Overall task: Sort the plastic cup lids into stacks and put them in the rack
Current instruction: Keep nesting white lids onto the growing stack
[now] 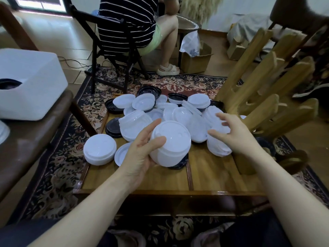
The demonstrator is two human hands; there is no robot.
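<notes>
The left hand (142,154) holds a white stack (169,145) of lids just above the near part of the desk (213,175). Its thumb curls over the stack's near left edge, and the other fingers (151,127) reach up along the left side and round the back, so the hand is clamped on the stack. The stack tilts, its top face turned toward the camera. A black lid (179,164) shows under its lower right edge.

The right hand (229,134) hovers over the white lids on the right side of the pile (178,113). Its fingers (221,116) are spread apart and lightly bent, holding nothing; whether the fingertips touch the lids below cannot be told.

The pile covers the far half of the desk: loose white lids and short white stacks, with black lids (113,128) stacked at its left edge and more black ones (149,90) at the far side. A separate white stack (99,151) sits at the desk's left edge, overhanging it, with a single white lid (122,154) just beside it.

The wooden rack (267,97) stands at the desk's right side, its slats rising at a slant away from the pile. No lids are visible in its slots.

A white box (30,82) rests on a brown seat to the left. Beyond the desk a person (128,24) in a striped top sits on a black chair, on a patterned rug (58,166).
</notes>
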